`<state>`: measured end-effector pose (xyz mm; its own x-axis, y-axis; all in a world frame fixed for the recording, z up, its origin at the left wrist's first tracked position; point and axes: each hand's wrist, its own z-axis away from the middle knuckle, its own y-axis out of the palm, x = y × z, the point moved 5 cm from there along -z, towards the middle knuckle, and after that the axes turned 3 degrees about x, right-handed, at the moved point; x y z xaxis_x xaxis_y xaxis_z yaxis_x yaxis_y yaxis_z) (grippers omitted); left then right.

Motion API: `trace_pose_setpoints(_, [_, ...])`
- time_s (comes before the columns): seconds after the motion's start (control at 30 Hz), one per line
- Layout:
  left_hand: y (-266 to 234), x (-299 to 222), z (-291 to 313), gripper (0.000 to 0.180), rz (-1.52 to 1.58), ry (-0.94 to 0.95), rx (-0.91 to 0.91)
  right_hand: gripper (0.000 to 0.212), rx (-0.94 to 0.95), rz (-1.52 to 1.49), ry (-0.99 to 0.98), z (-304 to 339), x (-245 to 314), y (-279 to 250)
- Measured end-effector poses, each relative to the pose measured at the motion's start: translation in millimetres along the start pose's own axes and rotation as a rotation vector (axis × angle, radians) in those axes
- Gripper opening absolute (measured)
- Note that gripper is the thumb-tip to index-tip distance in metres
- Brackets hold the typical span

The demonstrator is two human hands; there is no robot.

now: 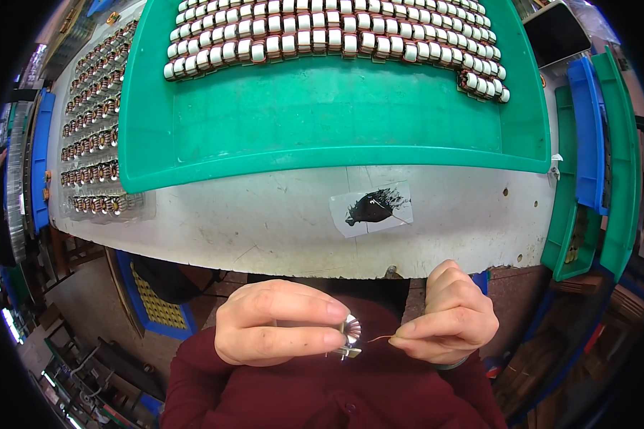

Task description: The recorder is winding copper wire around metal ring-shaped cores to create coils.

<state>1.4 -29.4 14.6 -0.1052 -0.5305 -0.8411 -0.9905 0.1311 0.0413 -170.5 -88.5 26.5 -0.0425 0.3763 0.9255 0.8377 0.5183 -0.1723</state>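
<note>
Between the thumb and fingers of my left hand (279, 322) is a small toroidal coil (351, 329), a white ring wound with copper-coloured wire on a small flat base. My right hand (447, 318) pinches the free end of a thin copper wire (376, 338) that runs across from the coil. Both hands are in front of my body, just off the table's near edge. Part of the coil is covered by my left fingertips.
A large green tray (336, 159) holds rows of white-topped coils (315, 39). On the left lie clear trays of wound coils (89, 171). A white card with black, sticky-looking stuff (372, 207) lies on the table (265, 214). Blue and green bins (587, 129) stand right.
</note>
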Motion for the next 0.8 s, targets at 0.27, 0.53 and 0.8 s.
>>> trace_pose_setpoints(0.27, [1.5,1.2,-1.3,0.009,-0.008,-0.013,-0.013,0.019,0.007,-0.020,0.002,0.2,-1.5,0.7])
trace_pose_setpoints(0.53, [4.9,6.7,4.2,0.015,0.134,-0.175,-0.172,0.017,-0.031,-0.279,0.077,3.6,-9.4,1.7])
trace_pose_setpoints(0.8, [4.7,7.2,1.2,0.008,0.123,-0.178,-0.129,0.017,-0.065,-0.372,0.093,4.9,-14.7,4.8])
